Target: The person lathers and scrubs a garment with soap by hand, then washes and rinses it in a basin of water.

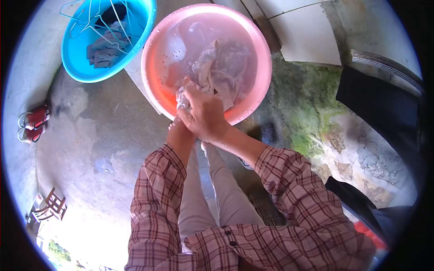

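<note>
A pink basin (pixel 263 67) holds cloudy, sudsy water and a wet, light-coloured cloth (pixel 207 72), part of it raised above the surface. At the basin's near rim my right hand (pixel 205 113) is closed round a wet bunch of the cloth. My left hand (pixel 181 124) lies under and beside it, mostly covered by the right one, and its fingers are largely hidden. Both hands press together around the bunched cloth, with suds on them.
A blue basin (pixel 74 67) at the upper left holds dark and grey clothes (pixel 108 45) and wire hangers (pixel 92 28). Red shoes (pixel 35 118) stand by the left wall. A wooden chair (pixel 55 203) is at the lower left. Mossy ground (pixel 312 95) lies right of the pink basin.
</note>
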`<state>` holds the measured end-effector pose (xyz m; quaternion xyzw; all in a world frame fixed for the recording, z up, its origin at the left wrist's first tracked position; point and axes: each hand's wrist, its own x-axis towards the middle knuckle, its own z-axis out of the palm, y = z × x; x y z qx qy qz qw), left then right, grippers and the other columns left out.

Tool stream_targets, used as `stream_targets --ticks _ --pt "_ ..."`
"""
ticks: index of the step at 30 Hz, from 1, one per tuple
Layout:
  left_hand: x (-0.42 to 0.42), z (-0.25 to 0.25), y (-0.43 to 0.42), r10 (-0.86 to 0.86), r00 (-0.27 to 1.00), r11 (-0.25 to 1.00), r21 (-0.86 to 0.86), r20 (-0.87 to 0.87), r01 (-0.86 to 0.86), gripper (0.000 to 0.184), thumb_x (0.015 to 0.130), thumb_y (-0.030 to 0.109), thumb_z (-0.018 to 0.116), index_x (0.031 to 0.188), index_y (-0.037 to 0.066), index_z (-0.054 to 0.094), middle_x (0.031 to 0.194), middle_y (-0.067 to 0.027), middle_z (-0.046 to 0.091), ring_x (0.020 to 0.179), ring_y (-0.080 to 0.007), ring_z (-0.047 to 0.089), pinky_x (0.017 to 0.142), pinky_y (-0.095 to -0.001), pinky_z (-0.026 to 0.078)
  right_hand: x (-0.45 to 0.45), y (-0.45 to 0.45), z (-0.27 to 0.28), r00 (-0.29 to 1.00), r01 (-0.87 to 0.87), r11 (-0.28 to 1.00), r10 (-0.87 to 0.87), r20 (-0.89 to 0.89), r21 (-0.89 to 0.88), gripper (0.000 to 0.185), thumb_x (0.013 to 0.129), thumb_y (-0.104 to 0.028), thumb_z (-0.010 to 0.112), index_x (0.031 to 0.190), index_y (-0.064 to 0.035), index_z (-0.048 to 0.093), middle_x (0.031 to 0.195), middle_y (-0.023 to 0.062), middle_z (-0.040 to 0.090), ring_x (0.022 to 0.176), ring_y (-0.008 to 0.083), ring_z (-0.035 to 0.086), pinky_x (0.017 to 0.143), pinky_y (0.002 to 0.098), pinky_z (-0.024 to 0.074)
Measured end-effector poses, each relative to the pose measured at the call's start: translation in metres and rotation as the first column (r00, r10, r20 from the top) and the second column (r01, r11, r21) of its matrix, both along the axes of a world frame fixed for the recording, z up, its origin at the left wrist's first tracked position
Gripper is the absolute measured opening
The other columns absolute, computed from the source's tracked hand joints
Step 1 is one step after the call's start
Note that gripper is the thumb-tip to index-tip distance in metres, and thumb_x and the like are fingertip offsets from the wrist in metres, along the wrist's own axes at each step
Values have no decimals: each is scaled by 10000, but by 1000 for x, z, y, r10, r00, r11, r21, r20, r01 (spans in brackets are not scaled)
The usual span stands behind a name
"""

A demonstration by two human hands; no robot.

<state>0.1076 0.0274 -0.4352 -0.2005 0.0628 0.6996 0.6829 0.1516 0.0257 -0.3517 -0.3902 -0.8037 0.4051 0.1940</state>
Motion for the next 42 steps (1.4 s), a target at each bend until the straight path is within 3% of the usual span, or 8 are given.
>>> stream_targets --ticks 6,14,19,24,27,30,35,42 --pt "13 16 -5 -127 965 811 -584 -231 -33 330 954 305 431 1191 89 509 1045 -76 584 925 -233 601 779 -378 529 1 75 -70 953 125 973 -173 250 197 168 766 -181 594 753 -36 510 655 156 569 604 339 601 551 411 472" --pt "-5 -24 -13 3 999 996 89 -50 1 390 960 340 411 1249 84 472 1094 -88 581 1017 -247 581 866 -403 501 -1 1 11 1000 8 999 -7 -26 50 172 747 -186 616 789 -41 533 685 167 581 632 348 600 591 439 466" --pt "14 8 -19 -142 938 907 -422 -317 -5 400 960 349 418 1239 68 477 1110 -91 582 1033 -252 580 872 -404 501 7 58 -62 974 167 966 -193 116 200 184 762 -180 600 846 -22 556 676 194 589 611 376 587 585 451 465" --pt "-4 9 -7 -303 942 863 -459 -143 208 518 890 477 530 1187 53 539 1031 -139 622 939 -265 623 798 -421 530 11 97 -78 952 212 964 -241 188 164 185 764 -170 572 814 9 567 725 207 614 639 333 606 607 409 467" --pt "-18 54 -3 -521 673 841 -450 -525 300 508 841 448 626 1143 44 565 1001 -113 630 885 -238 631 752 -387 538 23 120 -64 972 224 885 -234 26 -408 176 774 -161 554 816 5 599 758 145 635 695 227 618 647 349 458" --pt "-43 1 -11 -629 379 776 -573 -679 262 479 797 380 706 1096 27 582 970 -83 638 854 -207 629 737 -320 533 44 136 -60 911 44 513 -373 -177 -857 197 786 -140 601 937 -14 622 788 42 631 689 126 583 652 276 482" --pt "-44 28 6 -84 841 943 -314 -535 -106 432 890 401 589 1084 16 565 1048 -117 594 959 -211 586 825 -347 491 77 151 -56 904 -133 296 -355 -239 -946 140 820 -129 682 927 -74 611 811 1 607 752 90 588 703 249 497" --pt "-26 11 18 -213 883 771 -627 -417 -111 405 934 360 495 1142 18 555 1085 -139 587 954 -242 591 796 -385 512 42 104 -36 805 140 566 -543 -240 -812 123 821 -110 652 931 -107 595 759 36 606 669 114 598 621 288 514"
